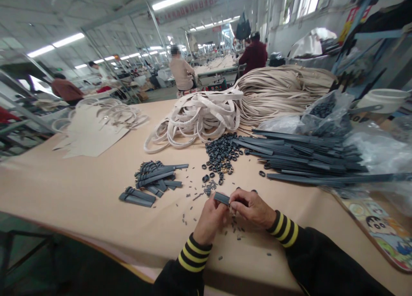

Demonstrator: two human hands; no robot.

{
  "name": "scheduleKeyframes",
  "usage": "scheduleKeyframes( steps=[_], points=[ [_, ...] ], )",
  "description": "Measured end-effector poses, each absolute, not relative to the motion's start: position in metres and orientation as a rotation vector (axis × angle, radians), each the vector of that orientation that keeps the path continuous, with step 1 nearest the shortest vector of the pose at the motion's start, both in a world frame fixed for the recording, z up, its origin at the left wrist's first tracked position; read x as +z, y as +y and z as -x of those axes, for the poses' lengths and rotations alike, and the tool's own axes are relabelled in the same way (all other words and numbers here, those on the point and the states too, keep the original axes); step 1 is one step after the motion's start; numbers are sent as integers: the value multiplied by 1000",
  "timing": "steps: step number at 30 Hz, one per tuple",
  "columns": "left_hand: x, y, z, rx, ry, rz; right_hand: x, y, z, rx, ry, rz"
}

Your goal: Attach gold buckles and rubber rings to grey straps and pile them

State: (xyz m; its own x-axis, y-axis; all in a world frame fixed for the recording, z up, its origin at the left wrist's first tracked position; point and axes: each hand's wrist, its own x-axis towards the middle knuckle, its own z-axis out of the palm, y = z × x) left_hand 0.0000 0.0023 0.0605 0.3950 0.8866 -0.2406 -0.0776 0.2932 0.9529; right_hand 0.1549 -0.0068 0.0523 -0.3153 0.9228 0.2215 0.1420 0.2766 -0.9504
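A short dark blue-grey strap [222, 198] is held up just above the table, between my two hands. My left hand [209, 221] grips it between thumb and fingers. At the strap's right end my right hand [254, 208] is closed in a pinch; any small part between those fingertips is hidden. Just beyond my hands lie a scatter of small dark tube-like bits [210, 187] and a heap of dark loops [222, 152] with a few gold-coloured metal pieces [227, 170]. To the left, several short straps with loops on them [156, 175] are piled together.
Long dark strips [305, 154] are stacked at the right, beside clear plastic bags [380, 145] and a cartoon-printed board [380, 231]. Bundled beige straps [283, 90] and pale looped bands [199, 120] fill the back. Beige panels [96, 132] lie far left. Other people work beyond the table [80, 184].
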Motion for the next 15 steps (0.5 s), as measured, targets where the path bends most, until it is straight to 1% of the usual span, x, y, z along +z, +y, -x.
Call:
scheduleKeyframes(
  steps=[2,5,11,15],
  points=[
    [62,3,3,856,956,-1175,52,-7,-155,1132,-1668,1024],
    [64,3,7,825,940,-1213,49,-7,-156,1163,-1675,1045],
    [56,3,4,849,983,-1150,45,-7,-154,1358,-1611,1042],
    [52,2,2,900,1087,-1219,46,-6,-153,1347,-1595,1091]
  ],
)
